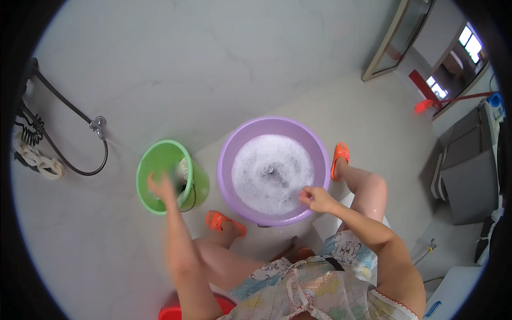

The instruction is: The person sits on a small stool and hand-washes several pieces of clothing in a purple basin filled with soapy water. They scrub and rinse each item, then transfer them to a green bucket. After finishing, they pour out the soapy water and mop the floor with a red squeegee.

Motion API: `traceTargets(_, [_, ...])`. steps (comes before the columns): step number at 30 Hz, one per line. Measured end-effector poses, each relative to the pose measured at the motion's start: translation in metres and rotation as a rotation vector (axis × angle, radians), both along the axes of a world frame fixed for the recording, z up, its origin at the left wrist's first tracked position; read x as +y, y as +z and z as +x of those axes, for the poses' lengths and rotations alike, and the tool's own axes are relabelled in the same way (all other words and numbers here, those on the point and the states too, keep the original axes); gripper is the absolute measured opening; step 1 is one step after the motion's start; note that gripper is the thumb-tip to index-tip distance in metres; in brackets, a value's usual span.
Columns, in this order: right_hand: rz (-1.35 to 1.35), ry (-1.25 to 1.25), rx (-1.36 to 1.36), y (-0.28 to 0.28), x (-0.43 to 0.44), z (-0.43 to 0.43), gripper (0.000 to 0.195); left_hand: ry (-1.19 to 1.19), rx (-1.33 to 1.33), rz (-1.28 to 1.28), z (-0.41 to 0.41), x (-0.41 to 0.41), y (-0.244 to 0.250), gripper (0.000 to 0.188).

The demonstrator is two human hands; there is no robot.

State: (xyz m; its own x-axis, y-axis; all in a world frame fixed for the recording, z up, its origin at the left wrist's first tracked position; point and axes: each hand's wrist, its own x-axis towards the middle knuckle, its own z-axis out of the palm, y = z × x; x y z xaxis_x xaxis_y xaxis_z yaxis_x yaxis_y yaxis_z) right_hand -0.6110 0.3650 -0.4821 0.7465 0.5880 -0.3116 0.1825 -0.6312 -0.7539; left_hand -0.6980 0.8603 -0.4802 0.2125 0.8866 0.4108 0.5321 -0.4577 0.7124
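Observation:
A large purple plastic basin point(273, 120) of foamy water point(256, 188) stands on the floor before me. My right hand point(316, 199) is above the basin's near right rim, its fingers curled; whether they pinch anything is not clear. To the left is a green plastic bucket point(202, 186) with cloth-like items point(184, 170) partly showing inside. My left hand point(162, 188), blurred by motion, is over the bucket's mouth, and I cannot tell if it holds something. The bucket's inside is partly hidden by the hand and forearm.
Orange slippers point(340, 156) are on my feet beside the basin. A red container point(170, 313) is at the lower left. A shower hose point(64, 100) and metal valve point(98, 125) are on the left wall. A glass door point(400, 40) and grey cabinet point(470, 188) stand at the right.

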Motion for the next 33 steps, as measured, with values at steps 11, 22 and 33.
traceTargets(11, [0.006,-0.303,0.036,-0.040,0.051,0.018,0.030,-0.470,0.171,0.010,0.034,-0.166,-0.053,0.052])
traceTargets(22, [-0.179,-1.047,0.886,-0.230,0.151,-0.020,0.035,-0.415,0.102,-0.676,0.015,-0.177,-0.057,0.021])
traceTargets(33, [0.146,-0.515,0.396,-0.041,0.149,0.074,0.023,-0.327,0.373,-0.601,0.033,-0.178,-0.030,0.026])
